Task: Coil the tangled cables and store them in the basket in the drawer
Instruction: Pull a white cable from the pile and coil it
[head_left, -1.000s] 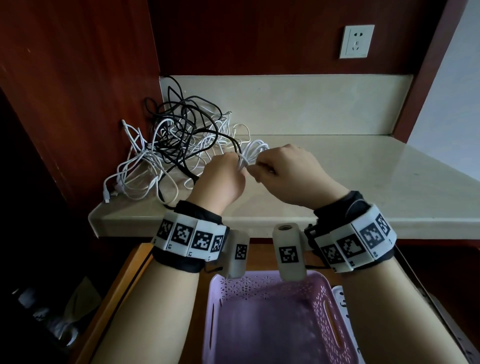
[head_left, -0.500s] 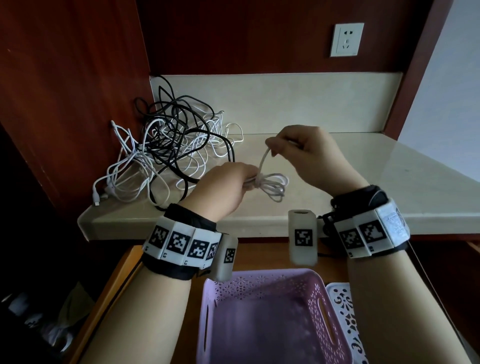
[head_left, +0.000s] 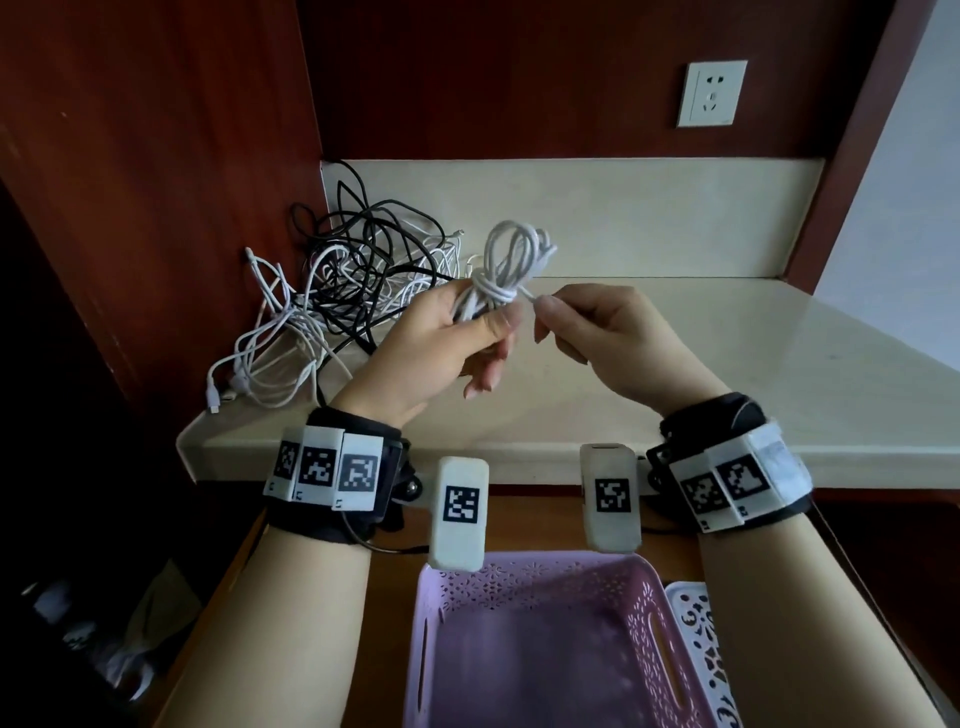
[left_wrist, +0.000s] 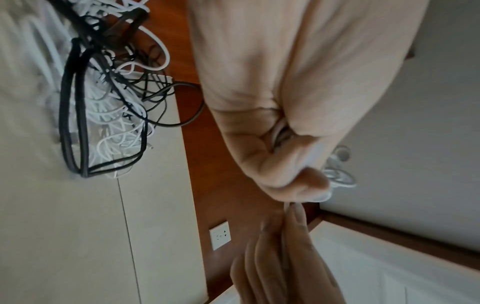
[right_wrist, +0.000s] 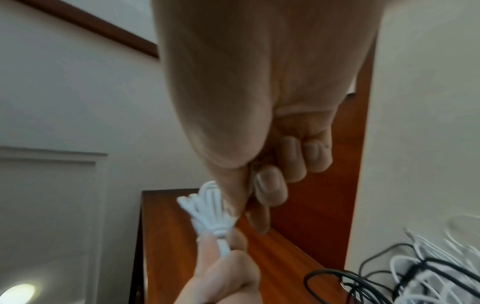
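My left hand (head_left: 457, 338) grips a coiled white cable (head_left: 511, 260) upright above the counter, its loops standing out past the fingers and a few turns wound round its waist. My right hand (head_left: 582, 322) pinches the cable's loose end just right of those turns. The bundle (right_wrist: 207, 209) shows between both hands in the right wrist view, and part of it (left_wrist: 337, 170) past my left fingers in the left wrist view. A tangle of black and white cables (head_left: 337, 291) lies at the counter's back left corner. A purple basket (head_left: 545, 649) sits in the open drawer below my wrists.
The cream counter (head_left: 727, 364) stretches to the right of my hands. A dark wood panel (head_left: 156, 182) walls the left side and a wall socket (head_left: 711, 93) is above. A white perforated tray (head_left: 701, 649) lies beside the basket on the right.
The coil has turned from lying sideways to standing upright in my left hand. My right hand came down from above it and now pinches the cable end beside the wrapped waist.
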